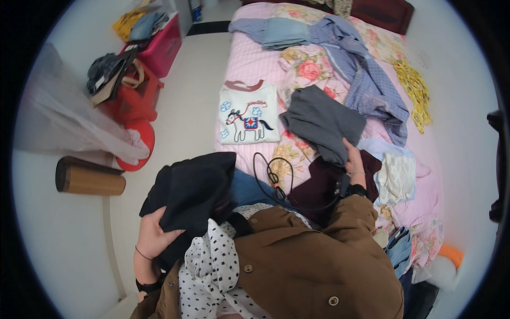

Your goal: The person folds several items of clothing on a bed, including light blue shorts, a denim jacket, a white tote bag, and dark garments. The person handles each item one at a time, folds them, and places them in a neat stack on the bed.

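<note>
My left hand (pixel 157 235) grips a folded black garment (pixel 191 187) at the lower left, off the bed's near edge. My right hand (pixel 352 159) reaches over the bed, thumb on the lower edge of a folded dark grey garment (pixel 322 117); its other fingers are hidden. Beneath that wrist lies a dark maroon garment (pixel 316 189). A folded white shirt with an embroidered horse (pixel 249 113) lies flat left of the grey garment. A looped black cable (pixel 275 179) rests between the black and maroon garments.
A blue checked garment (pixel 374 79), folded light-blue cloth (pixel 285 34), yellow patterned cloth (pixel 414 93) and white knit (pixel 396 177) lie on the floral bedding (pixel 308 69). At left stand a red stool (pixel 137 95), a pink bin (pixel 165 52) and a rolled mat (pixel 91 177).
</note>
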The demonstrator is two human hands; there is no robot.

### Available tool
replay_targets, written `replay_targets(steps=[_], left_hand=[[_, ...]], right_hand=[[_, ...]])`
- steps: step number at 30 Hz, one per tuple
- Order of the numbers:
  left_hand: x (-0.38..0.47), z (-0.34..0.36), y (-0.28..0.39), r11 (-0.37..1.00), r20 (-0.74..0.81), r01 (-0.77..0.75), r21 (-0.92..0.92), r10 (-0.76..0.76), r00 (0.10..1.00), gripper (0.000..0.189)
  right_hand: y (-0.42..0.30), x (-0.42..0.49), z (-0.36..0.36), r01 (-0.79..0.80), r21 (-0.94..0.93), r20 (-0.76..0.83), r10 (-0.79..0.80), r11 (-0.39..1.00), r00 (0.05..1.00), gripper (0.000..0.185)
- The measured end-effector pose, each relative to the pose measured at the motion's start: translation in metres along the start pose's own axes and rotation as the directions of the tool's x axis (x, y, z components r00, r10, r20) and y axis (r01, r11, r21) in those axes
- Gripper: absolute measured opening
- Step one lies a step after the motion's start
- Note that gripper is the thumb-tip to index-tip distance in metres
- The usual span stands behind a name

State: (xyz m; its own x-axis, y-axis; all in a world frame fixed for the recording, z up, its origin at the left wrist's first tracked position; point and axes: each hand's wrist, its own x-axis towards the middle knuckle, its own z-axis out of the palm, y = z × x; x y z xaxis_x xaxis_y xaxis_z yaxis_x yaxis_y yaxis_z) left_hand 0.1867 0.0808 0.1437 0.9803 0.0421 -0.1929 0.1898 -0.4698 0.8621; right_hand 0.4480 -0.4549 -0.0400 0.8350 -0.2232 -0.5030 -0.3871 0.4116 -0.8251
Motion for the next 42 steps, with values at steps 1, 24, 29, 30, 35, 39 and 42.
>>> replay_targets(steps=[1,24,29,30,35,39,42], left_hand=[[0.000,0.001,-0.003,0.999,-0.008,-0.036,0.003,0.036,0.999,0.045],[0.003,-0.039,-0.052,0.957,0.038,-0.141,0.252,0.136,0.990,0.043],[0.035,-0.059,-0.111,0.995,0.179,-0.069,0.065,0.057,0.982,0.046],[0.042,-0.063,-0.120,0.999,0.196,-0.038,0.001,0.037,0.980,0.045],[0.048,-0.096,-0.123,0.994,0.092,0.021,-0.106,-0.011,0.996,0.039],[0.019,-0.131,-0.095,0.993,-0.073,0.092,-0.067,-0.097,0.993,0.037],[-0.017,-0.149,-0.067,0.988,-0.240,0.153,-0.018,-0.153,0.959,0.038]], right_hand=[[-0.005,-0.005,-0.001,0.002,-0.005,0.027,-0.002,1.000,1.000,0.049],[-0.002,-0.082,0.041,0.678,-0.463,0.587,-0.376,0.571,0.717,0.065],[-0.045,-0.085,0.128,0.816,-0.426,0.703,-0.425,0.392,0.571,0.066],[-0.057,-0.076,0.161,0.574,-0.406,0.453,-0.389,0.711,0.802,0.064],[-0.070,-0.083,0.314,0.473,-0.563,0.385,-0.291,0.677,0.876,0.066],[-0.063,-0.117,0.421,0.293,-0.576,0.388,-0.061,0.763,0.920,0.063],[-0.059,-0.150,0.486,0.231,-0.617,0.456,0.103,0.752,0.884,0.062]])
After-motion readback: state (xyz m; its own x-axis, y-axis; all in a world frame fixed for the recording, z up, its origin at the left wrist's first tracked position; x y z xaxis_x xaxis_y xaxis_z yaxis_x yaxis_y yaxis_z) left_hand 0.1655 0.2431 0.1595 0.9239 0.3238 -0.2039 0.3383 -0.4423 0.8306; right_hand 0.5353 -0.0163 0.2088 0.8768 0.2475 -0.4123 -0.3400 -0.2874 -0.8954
